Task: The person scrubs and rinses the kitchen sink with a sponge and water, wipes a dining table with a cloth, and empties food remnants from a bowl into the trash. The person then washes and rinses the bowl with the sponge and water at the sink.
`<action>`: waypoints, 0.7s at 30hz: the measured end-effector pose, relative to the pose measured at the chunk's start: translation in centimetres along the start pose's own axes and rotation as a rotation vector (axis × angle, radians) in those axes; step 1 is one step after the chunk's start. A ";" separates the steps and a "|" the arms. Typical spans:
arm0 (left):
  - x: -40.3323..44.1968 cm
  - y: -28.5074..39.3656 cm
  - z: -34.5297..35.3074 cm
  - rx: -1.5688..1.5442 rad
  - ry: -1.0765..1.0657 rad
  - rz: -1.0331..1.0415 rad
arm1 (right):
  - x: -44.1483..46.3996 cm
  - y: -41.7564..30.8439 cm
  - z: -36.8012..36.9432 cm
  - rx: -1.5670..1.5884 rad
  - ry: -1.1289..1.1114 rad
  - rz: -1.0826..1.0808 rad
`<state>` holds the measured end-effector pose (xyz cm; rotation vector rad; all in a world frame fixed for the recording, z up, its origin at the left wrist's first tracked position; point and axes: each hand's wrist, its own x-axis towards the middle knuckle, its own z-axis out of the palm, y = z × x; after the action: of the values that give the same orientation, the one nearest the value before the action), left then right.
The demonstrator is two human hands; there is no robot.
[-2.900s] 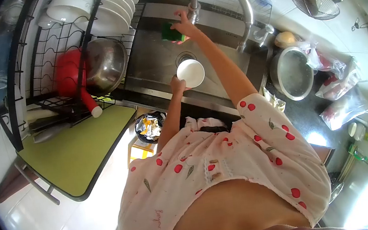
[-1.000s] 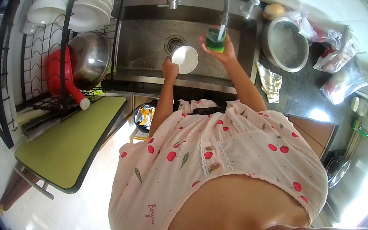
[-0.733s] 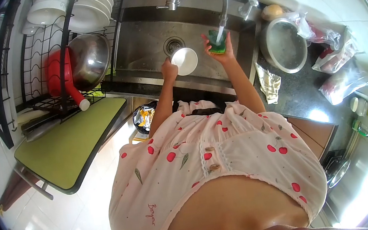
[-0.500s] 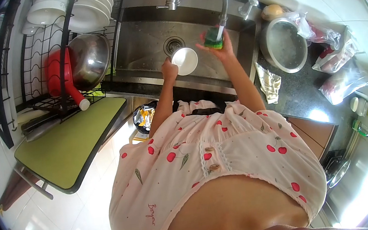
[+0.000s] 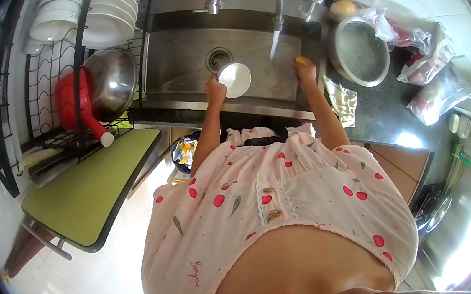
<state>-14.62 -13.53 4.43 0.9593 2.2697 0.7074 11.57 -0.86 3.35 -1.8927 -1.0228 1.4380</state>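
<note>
A small white bowl (image 5: 236,81) is gripped at its left rim by my left hand (image 5: 215,89), which holds it over the front part of the sink (image 5: 175,46). Its open side faces up towards me. At the right side of the sink my right hand (image 5: 306,72) is closed round a sponge (image 5: 300,61); only a small yellow part shows past the fingers. Water runs from the curved faucet (image 5: 278,13) between my hands and touches neither the bowl nor the sponge.
A dish rack (image 5: 34,96) on the left holds plates, bowls, a metal bowl (image 5: 114,82) and a red-handled pan (image 5: 72,100). Below it lies a green cutting board (image 5: 92,189). On the right counter are a metal basin (image 5: 360,52), a cloth (image 5: 341,102) and plastic bags (image 5: 440,97).
My right hand has moved away from the water stream, right and towards me, and closed round the sponge. The left hand still holds the bowl in nearly the same place.
</note>
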 end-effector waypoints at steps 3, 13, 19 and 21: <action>-0.1 0.3 -0.2 0.019 -0.012 0.014 | -1.6 -0.6 -1.0 -0.318 0.018 -0.178; 0.0 -0.4 0.0 -0.023 0.024 0.046 | -1.6 -2.4 0.9 -0.560 0.162 -0.225; -0.1 0.3 -0.3 0.067 0.000 0.013 | -4.8 -13.6 -0.3 -0.238 0.034 -0.548; 0.0 -0.2 0.1 0.095 -0.033 -0.001 | -4.6 -19.4 -0.9 -0.243 -0.011 -0.727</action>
<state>-14.64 -13.65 4.20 1.0064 2.2920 0.5834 7.05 6.24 21.47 -1.4122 -1.7215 0.9227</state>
